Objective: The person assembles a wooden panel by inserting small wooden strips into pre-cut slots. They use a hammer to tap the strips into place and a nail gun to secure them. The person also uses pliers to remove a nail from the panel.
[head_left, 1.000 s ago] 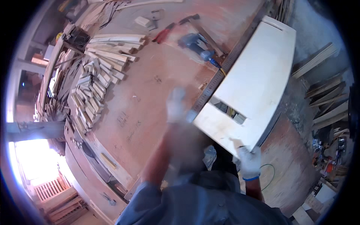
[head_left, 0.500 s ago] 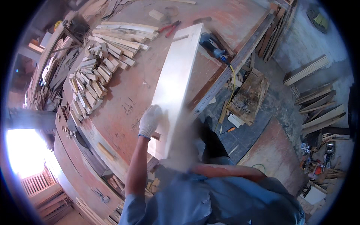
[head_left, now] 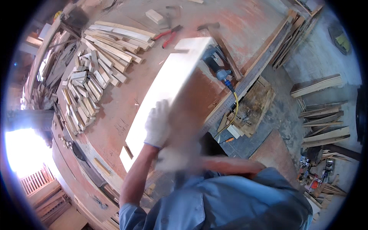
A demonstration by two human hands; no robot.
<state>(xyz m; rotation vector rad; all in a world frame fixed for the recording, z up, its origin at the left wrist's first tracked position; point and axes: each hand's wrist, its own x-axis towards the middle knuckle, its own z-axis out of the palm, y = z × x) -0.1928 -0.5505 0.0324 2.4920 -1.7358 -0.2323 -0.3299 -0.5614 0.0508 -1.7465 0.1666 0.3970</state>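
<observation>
A long pale wooden board (head_left: 168, 78), with a notch near its far end and a slot near its near end, lies slanted across the worn reddish workbench (head_left: 115, 109). My left hand (head_left: 157, 123), in a white knitted glove, rests on the near half of the board with its fingers stretched along the surface. My right hand (head_left: 175, 157), also in a pale glove, is just below and to the right of the left, near the bench's front edge. Motion smears its fingers, so what it touches is unclear. A corded blue-grey power tool (head_left: 216, 69) lies beside the board's far right end.
Many cut wood strips (head_left: 90, 82) are piled on the left of the bench. Red-handled pliers (head_left: 167, 35) and a hammer (head_left: 222, 42) lie beyond the board. A yellow cord (head_left: 235, 107) hangs over the bench edge. Scrap boards (head_left: 322, 86) lie on the floor at right.
The board's near end has swung left and its right side face no longer shows. My left hand has moved from the board's left edge onto its surface. My right hand is blurred in both frames.
</observation>
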